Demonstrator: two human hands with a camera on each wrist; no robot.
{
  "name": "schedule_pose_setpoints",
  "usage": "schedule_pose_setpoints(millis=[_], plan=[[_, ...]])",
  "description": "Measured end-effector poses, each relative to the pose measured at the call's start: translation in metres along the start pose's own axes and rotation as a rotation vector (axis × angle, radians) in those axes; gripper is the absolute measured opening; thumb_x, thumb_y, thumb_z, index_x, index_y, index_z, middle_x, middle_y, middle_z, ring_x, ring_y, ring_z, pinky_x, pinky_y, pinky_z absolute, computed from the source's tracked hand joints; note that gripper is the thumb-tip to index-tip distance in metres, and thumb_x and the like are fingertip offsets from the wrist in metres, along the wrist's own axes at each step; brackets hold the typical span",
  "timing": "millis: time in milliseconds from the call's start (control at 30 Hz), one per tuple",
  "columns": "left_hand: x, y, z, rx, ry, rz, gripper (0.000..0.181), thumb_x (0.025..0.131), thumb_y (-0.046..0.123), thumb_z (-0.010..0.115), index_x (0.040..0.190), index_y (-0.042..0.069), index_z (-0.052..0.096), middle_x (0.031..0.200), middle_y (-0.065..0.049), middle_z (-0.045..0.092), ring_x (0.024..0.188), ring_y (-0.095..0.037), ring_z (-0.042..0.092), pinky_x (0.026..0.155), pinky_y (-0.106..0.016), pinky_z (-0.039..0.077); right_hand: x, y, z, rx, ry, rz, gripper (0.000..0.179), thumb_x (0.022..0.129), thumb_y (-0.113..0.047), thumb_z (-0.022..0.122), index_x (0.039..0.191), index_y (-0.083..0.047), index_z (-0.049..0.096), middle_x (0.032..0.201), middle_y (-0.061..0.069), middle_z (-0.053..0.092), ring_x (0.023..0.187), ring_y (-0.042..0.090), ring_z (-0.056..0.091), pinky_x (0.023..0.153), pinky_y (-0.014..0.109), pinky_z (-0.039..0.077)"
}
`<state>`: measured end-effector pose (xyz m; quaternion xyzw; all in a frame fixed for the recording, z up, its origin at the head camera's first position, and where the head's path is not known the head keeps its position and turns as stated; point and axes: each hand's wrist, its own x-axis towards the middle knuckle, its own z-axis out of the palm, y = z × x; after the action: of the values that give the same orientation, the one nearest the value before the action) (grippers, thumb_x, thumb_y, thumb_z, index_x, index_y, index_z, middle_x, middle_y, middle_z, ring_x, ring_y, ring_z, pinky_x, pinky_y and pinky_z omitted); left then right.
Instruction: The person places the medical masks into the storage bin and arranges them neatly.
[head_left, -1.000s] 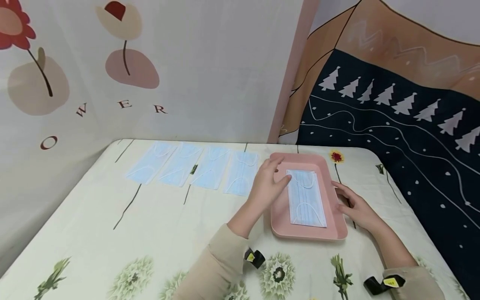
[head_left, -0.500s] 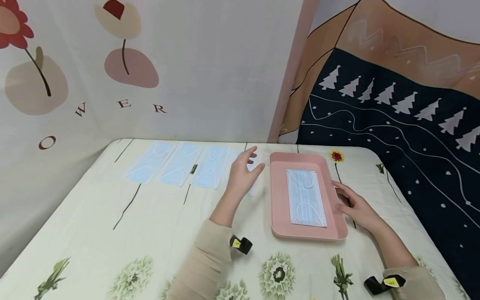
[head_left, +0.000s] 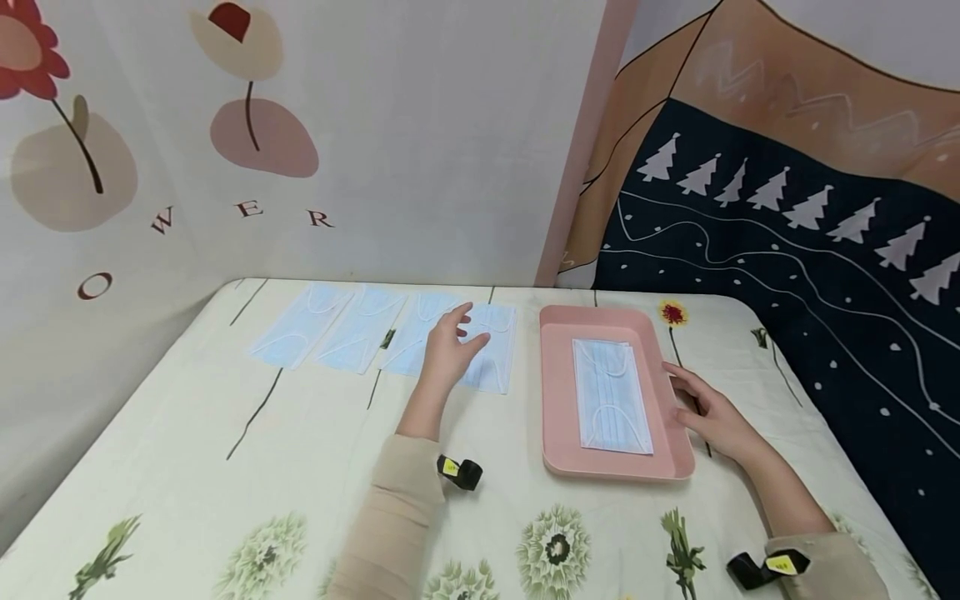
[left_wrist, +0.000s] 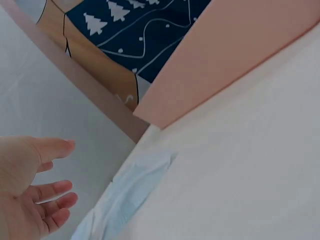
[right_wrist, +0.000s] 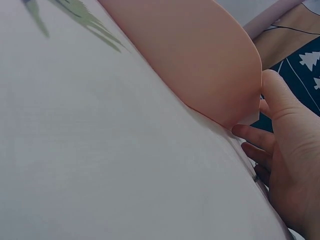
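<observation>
One blue mask (head_left: 613, 396) sits flat in the pink tray (head_left: 558, 433), four more masks (head_left: 411, 346) lined up left of it. Left hand (head_left: 447, 350) just hovers over those, fingers spread; right hand (head_left: 712, 412) touches the tray's right side, thumb and fingers apart.

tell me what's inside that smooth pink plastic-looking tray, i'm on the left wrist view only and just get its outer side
Observer: One light-blue rectangular pleated face mask with white ear loops lies flat inside the shallow pink rectangular tray.
Operator: ok and is anything touching it on the far side, out of my shot
Observer: Yes, the right hand touches its right-hand side.
Operator: got it, how many masks outside it, i only get a bit of pale blue
Observer: Four masks, also light blue, lie in a row to the left of the tray, the last two partly covered by the left hand in the head view.
</observation>
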<state>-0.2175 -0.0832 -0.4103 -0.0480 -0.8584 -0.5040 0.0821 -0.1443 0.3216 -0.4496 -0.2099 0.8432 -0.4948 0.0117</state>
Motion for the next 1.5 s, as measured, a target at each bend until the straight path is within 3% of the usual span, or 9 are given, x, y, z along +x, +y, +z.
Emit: schedule_pose_setpoints(millis=[133, 433, 1067, 1333, 1500], plan=[[0.002, -0.01, -0.001, 0.001, -0.011, -0.054, 0.061, 0.086, 0.013, 0.072, 0.141, 0.005, 0.045, 0.127, -0.019, 0.053, 0.107, -0.033, 0.052, 0.085, -0.042, 0.047, 0.0, -0.001, 0.001, -0.008, 0.003, 0.004, 0.063, 0.094, -0.001, 0.058, 0.15, -0.003, 0.027, 0.133, 0.031, 0.043, 0.117, -0.009, 0.039, 0.095, 0.006, 0.029], [0.004, -0.029, 0.001, 0.047, -0.019, -0.107, 0.063, 0.084, 0.01, 0.074, 0.14, 0.005, 0.046, 0.126, -0.02, 0.052, 0.106, -0.031, 0.051, 0.088, -0.041, 0.046, 0.001, -0.001, 0.0, 0.001, 0.0, 0.006, 0.063, 0.094, -0.001, 0.058, 0.15, -0.003, 0.028, 0.133, 0.031, 0.043, 0.117, -0.008, 0.039, 0.095, 0.006, 0.029], [0.011, -0.034, 0.005, 0.221, -0.104, -0.045, 0.054, 0.083, 0.005, 0.074, 0.134, 0.003, 0.055, 0.104, -0.017, 0.059, 0.094, -0.029, 0.055, 0.084, -0.04, 0.047, -0.001, -0.001, -0.001, -0.012, 0.003, 0.029, 0.064, 0.094, -0.004, 0.059, 0.15, -0.004, 0.027, 0.134, 0.031, 0.042, 0.116, -0.011, 0.037, 0.095, 0.005, 0.028], [0.011, -0.033, 0.003, 0.205, -0.162, -0.081, 0.053, 0.086, 0.003, 0.07, 0.136, 0.008, 0.054, 0.122, -0.02, 0.057, 0.112, -0.034, 0.053, 0.093, -0.045, 0.045, -0.001, 0.001, 0.0, -0.005, -0.002, 0.012, 0.064, 0.094, -0.001, 0.058, 0.15, -0.003, 0.027, 0.134, 0.031, 0.042, 0.116, -0.01, 0.038, 0.095, 0.005, 0.028], [0.012, -0.033, 0.002, 0.215, -0.183, -0.063, 0.048, 0.087, 0.004, 0.068, 0.133, 0.005, 0.056, 0.135, -0.018, 0.051, 0.122, -0.036, 0.048, 0.101, -0.045, 0.038, -0.001, 0.0, 0.0, -0.009, 0.004, 0.017, 0.064, 0.094, -0.003, 0.059, 0.15, -0.004, 0.028, 0.134, 0.031, 0.042, 0.117, -0.01, 0.037, 0.095, 0.005, 0.028]])
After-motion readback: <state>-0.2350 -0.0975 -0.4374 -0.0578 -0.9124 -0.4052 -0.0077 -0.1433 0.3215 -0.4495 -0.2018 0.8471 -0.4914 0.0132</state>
